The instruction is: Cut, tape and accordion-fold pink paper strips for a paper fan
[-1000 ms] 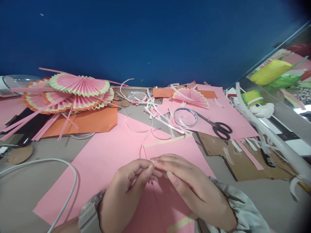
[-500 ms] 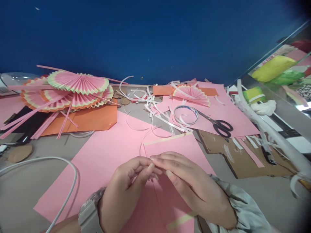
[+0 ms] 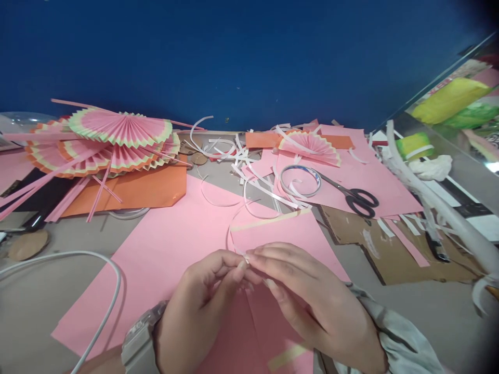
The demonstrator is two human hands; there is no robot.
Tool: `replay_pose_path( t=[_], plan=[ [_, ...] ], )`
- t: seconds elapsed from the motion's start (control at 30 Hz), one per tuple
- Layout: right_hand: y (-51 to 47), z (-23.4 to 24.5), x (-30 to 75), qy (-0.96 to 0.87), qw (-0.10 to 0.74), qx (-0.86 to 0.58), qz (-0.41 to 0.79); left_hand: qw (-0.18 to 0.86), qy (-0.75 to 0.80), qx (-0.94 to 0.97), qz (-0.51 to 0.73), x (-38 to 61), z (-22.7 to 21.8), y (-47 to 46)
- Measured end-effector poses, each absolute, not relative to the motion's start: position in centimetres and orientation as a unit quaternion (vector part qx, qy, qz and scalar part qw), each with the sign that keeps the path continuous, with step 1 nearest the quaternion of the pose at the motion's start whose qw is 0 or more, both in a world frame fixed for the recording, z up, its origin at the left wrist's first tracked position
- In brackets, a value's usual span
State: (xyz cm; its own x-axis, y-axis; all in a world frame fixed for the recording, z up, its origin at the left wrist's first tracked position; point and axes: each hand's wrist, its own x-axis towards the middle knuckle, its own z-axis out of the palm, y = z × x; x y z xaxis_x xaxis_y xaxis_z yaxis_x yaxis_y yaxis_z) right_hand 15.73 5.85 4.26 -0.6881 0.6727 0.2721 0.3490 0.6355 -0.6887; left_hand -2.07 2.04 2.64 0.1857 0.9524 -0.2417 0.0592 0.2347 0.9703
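A thin white strip (image 3: 239, 252) curls up from the pink paper side and ends between my fingertips. My left hand (image 3: 208, 296) pinches its end with thumb and fingers. Against those fingertips press the fingers of my right hand (image 3: 307, 296), held close together on the same end, its thumb lower down. Part of the strip is hidden by my fingers. Below both hands lies a large pink sheet (image 3: 156, 259); on its right side is a folded pink piece (image 3: 280, 234) with pale yellow tape strips (image 3: 268, 221) along two edges.
Pleated paper fans (image 3: 125, 130) are stacked on orange paper (image 3: 156, 189) at back left. White paper strips (image 3: 249, 171), a tape roll (image 3: 300, 181) and black scissors (image 3: 360, 200) lie behind my hands. Cardboard (image 3: 374, 252) is at right; a white cable (image 3: 113, 291) loops at left.
The view has shifted slightly. My fingertips have parted a little, so a small white end of the strip now shows between them. Both hands stay in nearly the same place.
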Motion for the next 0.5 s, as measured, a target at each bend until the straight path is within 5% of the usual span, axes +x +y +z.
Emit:
replay_pose_path(
  t=[0.5],
  plan=[
    [5.81,3.54,15.89,-0.891,0.235,-0.314,0.227,0.530,0.530,0.588,0.305,-1.64,3.07,1.66]
  ],
)
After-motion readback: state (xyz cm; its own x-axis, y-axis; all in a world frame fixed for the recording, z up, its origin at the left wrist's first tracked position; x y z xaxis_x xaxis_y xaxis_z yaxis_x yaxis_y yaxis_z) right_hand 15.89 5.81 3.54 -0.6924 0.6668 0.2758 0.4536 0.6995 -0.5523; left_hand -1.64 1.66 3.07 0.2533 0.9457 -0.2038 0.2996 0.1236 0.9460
